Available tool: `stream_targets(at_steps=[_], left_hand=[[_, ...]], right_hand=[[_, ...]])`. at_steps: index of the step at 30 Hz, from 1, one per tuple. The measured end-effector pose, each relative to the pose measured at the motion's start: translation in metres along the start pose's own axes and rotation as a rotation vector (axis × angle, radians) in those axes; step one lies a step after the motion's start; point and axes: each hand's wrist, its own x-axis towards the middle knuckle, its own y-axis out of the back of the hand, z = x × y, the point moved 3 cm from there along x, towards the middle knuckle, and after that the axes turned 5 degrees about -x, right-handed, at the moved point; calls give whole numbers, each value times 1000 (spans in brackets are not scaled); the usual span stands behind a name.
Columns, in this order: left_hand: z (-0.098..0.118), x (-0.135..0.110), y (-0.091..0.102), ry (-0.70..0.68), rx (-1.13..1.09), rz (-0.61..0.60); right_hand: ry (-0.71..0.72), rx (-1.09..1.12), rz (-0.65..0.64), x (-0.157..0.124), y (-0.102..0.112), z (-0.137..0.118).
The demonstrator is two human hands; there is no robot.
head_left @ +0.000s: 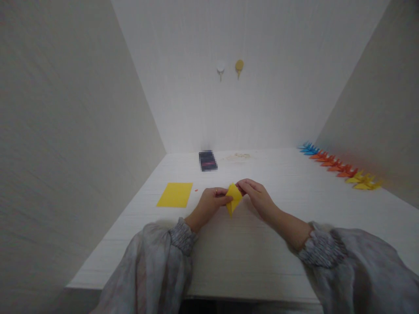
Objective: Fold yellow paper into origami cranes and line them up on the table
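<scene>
Between my two hands is a piece of folded yellow origami paper (234, 194), diamond-shaped with a point toward me. My left hand (212, 201) pinches its left side, thumb on top. At its upper right edge, the fingers of my right hand (257, 196) are closed together on the paper; their tips are partly hidden behind it. A flat square yellow sheet (175, 195) lies on the white table to the left of my left hand. A tiny orange scrap (196, 190) rests beside that sheet.
Along the right side of the white table (275, 270) runs a row of folded paper cranes (340, 168), blue, orange, red and yellow. A blurred dark object (207, 161) lies near the back wall. Two hooks, white (220, 69) and gold (239, 66), hang on that wall.
</scene>
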Motion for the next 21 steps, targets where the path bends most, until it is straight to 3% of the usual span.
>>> stream_targets(at_steps=[8,13,21], left_hand=[[2,5,6,-70,-46,229],[1,5,1,-42,-71,230],[3,6,-3,-74,17,202]], right_hand=[[-75,12,-105,-1,-13,7],[-19,-120,-54,1,-11,14],[108,-349,-20,-3,-5,2]])
